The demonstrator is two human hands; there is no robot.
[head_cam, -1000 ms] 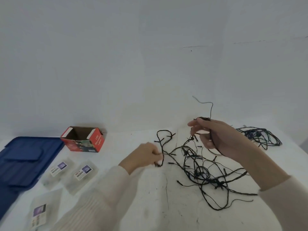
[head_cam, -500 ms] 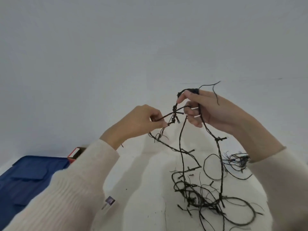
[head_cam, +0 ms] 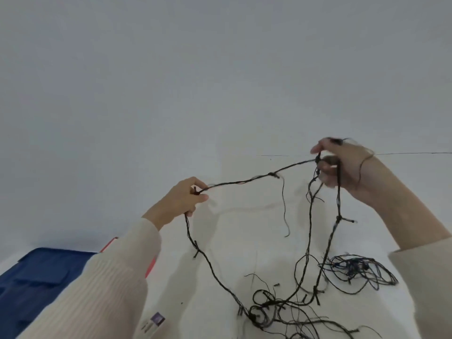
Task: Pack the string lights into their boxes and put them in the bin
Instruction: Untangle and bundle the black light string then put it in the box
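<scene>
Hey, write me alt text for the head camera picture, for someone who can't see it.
A left hand and a right hand stretch a dark string-light strand between them above a white table, its rest trailing into a tangle below. A second, bluish bundle lies at the right.

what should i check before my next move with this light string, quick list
1. Left hand pinches the strand: ok.
2. Right hand grips the strand's upper end: ok.
3. Span between the hands is stretched, no slack: ok.
4. Tangle on the table is loosened: not ok.
5. Second bundle lies clear of the tangle: cannot tell.
6. Red box is open and ready: cannot tell, the sleeve hides it.
</scene>
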